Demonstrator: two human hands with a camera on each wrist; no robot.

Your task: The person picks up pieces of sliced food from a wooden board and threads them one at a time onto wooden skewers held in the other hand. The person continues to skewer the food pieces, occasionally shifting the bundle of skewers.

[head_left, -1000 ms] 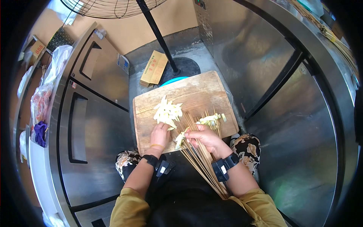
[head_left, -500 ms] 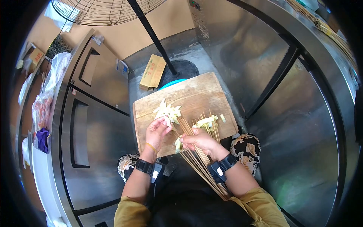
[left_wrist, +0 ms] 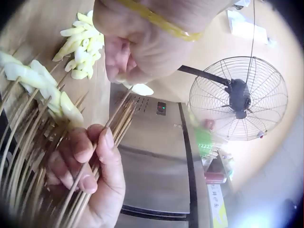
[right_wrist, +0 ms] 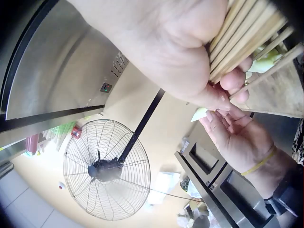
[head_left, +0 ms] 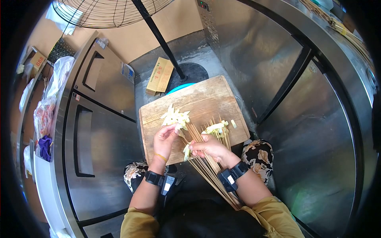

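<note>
Landmark: cutting board. Our left hand, over its near-left part, pinches a pale slice. Our right hand, over its near edge, grips bamboo skewers. Slice pile on board's left half; loaded skewers on its right.

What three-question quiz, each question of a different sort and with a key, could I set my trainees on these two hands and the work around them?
1. Multiple choice: What does the right hand hold?
a) a kitchen knife
b) a bundle of bamboo skewers
c) a cardboard box

2. True or false: The left hand pinches a pale vegetable slice.

3. Fill in the blank: The pile of cut slices lies on a wooden ____.

Key: 1. b; 2. true; 3. cutting board
</note>
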